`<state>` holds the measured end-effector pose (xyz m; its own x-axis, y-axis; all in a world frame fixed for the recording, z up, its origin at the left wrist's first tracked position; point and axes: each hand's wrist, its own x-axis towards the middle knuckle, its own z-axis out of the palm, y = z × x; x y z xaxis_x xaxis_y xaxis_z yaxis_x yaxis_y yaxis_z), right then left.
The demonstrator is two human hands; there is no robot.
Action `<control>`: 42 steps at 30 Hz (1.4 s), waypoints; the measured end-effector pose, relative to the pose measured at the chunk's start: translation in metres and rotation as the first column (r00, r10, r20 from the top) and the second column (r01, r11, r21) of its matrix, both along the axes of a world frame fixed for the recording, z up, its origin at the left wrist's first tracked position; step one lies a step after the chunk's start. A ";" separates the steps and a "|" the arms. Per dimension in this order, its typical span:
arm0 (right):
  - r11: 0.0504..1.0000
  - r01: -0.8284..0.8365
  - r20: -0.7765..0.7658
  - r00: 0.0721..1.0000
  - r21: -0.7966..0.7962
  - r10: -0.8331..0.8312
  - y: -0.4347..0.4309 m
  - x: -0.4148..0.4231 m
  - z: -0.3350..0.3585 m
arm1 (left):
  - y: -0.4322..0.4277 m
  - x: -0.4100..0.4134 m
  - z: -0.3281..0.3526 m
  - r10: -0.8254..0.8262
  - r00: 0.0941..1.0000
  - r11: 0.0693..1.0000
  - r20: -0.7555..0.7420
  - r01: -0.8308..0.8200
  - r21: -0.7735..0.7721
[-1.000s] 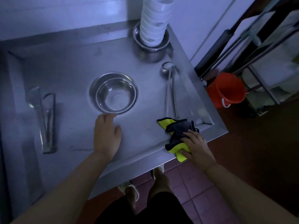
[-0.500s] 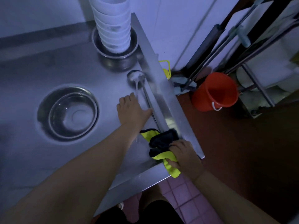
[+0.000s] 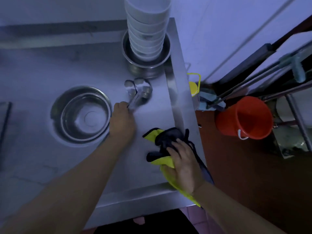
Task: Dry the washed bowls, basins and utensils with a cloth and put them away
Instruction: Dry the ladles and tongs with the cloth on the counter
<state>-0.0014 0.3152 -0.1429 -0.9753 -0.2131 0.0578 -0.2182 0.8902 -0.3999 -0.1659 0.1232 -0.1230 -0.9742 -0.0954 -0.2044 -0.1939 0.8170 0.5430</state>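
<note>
Left hand [image 3: 121, 120] now grips ladles [image 3: 138, 89] (handles hidden).

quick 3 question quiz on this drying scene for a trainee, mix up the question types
1. True or false: the white bowls stand stacked inside a steel basin.
2. What does the left hand grip? A. a bucket B. ladles C. a plate
3. Fill in: the right hand is on a yellow and black ____.

Key: 1 true; 2 B; 3 cloth
</note>
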 end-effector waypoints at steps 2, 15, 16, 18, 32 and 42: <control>0.978 -0.118 0.115 0.988 0.175 0.099 -0.014 -0.011 -0.005 | -0.026 0.003 0.002 0.044 0.998 0.999 -0.042 -0.043 0.015; 0.936 0.085 0.102 0.987 0.341 -0.127 -0.073 -0.179 -0.022 | -0.200 0.052 0.005 0.497 0.866 0.866 -0.052 -0.499 -0.037; 0.936 0.087 0.099 0.987 0.342 -0.129 -0.077 -0.187 -0.022 | -0.213 0.056 0.003 0.513 0.857 0.855 -0.042 -0.515 -0.061; 0.932 0.090 0.123 0.982 0.351 -0.141 -0.085 -0.194 -0.020 | -0.236 0.062 0.000 0.558 0.829 0.824 -0.023 -0.557 -0.106; 0.965 -0.049 0.161 0.987 0.257 0.007 -0.146 -0.070 -0.014 | -0.288 0.064 -0.016 0.405 0.896 0.824 -0.184 -0.445 -0.350; 0.929 -0.168 0.197 0.975 0.328 0.107 -0.188 -0.232 -0.022 | -0.230 0.085 -0.027 0.217 0.886 0.898 -0.409 -0.345 -0.272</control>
<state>-0.2336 0.1275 -0.1644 -0.9232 -0.3225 -0.2088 -0.3031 0.9454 -0.1201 -0.0810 -0.1069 -0.1504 -0.8937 -0.3752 0.2461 -0.2866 0.8993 0.3302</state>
